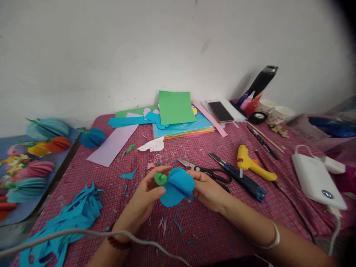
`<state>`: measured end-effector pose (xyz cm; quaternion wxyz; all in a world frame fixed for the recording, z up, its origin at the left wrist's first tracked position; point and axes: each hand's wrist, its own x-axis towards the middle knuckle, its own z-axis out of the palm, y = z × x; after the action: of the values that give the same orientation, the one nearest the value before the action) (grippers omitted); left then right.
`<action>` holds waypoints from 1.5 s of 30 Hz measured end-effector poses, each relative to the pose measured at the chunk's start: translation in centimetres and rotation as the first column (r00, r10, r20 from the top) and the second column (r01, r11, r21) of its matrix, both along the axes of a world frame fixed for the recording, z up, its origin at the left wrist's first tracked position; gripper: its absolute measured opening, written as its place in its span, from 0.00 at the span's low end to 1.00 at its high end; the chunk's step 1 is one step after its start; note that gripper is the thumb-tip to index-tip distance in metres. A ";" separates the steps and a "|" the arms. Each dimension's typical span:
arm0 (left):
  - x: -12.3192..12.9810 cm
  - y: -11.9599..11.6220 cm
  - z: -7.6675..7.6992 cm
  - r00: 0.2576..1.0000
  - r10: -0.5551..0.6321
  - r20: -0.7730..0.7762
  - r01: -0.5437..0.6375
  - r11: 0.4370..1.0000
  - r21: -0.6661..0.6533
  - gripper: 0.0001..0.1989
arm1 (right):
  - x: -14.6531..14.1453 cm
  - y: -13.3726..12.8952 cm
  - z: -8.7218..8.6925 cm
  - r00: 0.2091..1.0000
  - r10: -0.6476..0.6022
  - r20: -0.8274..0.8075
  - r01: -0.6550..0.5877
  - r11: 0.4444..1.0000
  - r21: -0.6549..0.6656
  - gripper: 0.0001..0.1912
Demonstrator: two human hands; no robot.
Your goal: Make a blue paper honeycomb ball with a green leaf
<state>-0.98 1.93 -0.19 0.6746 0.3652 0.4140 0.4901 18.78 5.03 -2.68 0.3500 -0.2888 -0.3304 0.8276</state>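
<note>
Between my two hands, above the middle of the table, is a blue paper pumpkin (178, 188) made of folded round leaves, with a small green paper top (160, 179) on its left side. My left hand (151, 191) grips it at the green end, thumb in front. From the right, my right hand (207, 189) pinches the edges of the blue leaves; its fingertips are partly hidden behind the paper. Just behind my right hand lie black-handled scissors (214, 172) and a dark blue utility knife (241, 180).
A yellow glue gun (254, 165) and a white power bank (318, 181) lie at right. Blue paper scraps (75, 213) heap at left. Coloured sheets (176, 107) and a phone (221, 111) sit by the wall. A pale cable (97, 233) crosses in front. Finished paper pumpkins (48, 128) stand far left.
</note>
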 end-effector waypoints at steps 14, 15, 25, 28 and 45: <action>0.9 -0.5 -1.1 0.990 -0.136 -0.037 0.139 0.987 0.087 0.19 | -0.4 0.4 -1.5 0.993 0.020 -0.120 -0.043 0.981 -0.191 0.17; 0.8 -0.6 -1.0 0.989 -0.140 -0.042 0.143 0.987 0.070 0.19 | -0.4 0.3 -1.7 0.991 0.035 -0.131 -0.061 0.978 -0.201 0.18; 1.3 -0.9 -0.5 0.979 -0.182 0.093 0.183 0.983 0.002 0.31 | -0.9 -0.6 -1.4 0.944 0.256 -0.210 -0.296 0.936 -0.188 0.25; 1.7 -1.1 -0.3 0.960 -0.197 0.201 0.198 0.980 0.012 0.30 | -1.2 -0.9 -1.3 0.927 0.305 -0.219 -0.344 0.924 -0.169 0.25; 2.0 -1.4 -1.6 0.994 -0.028 -0.110 0.036 0.996 0.081 0.09 | -0.9 -1.1 -1.5 0.962 0.241 0.132 -0.244 0.970 0.008 0.24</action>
<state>1.03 0.53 -1.84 0.6433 0.4254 0.4235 0.4753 17.87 3.96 -4.17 0.2274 -0.2953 -0.3951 0.8397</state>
